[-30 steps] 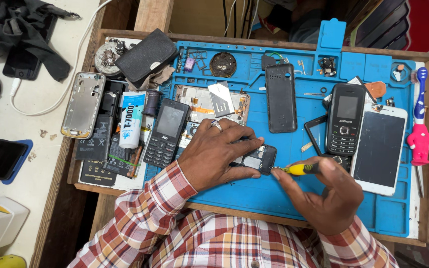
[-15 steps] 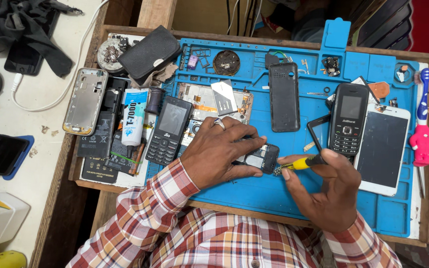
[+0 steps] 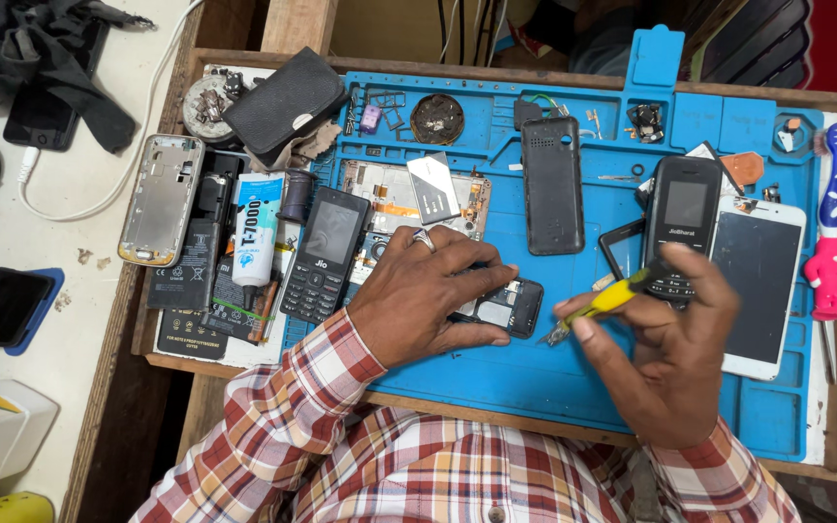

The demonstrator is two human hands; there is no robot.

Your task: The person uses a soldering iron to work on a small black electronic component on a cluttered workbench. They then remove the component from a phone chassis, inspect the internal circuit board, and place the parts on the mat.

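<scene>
Two hands (image 3: pixel 428 291), gutted phone (image 3: pixel 506 306), yellow screwdriver (image 3: pixel 604 300)

Bright, even light from overhead, colours strong, shadows soft and short under the left hand (image 3: pixel 428 295) and right hand (image 3: pixel 670 358) on the blue mat (image 3: pixel 554 378). Mild glare on the white phone's dark screen (image 3: pixel 758 281) and on the white tabletop (image 3: pixel 70 194) at left. Centre sharp, slight softness and wide-angle bend toward corners; top edge falls dim.
</scene>
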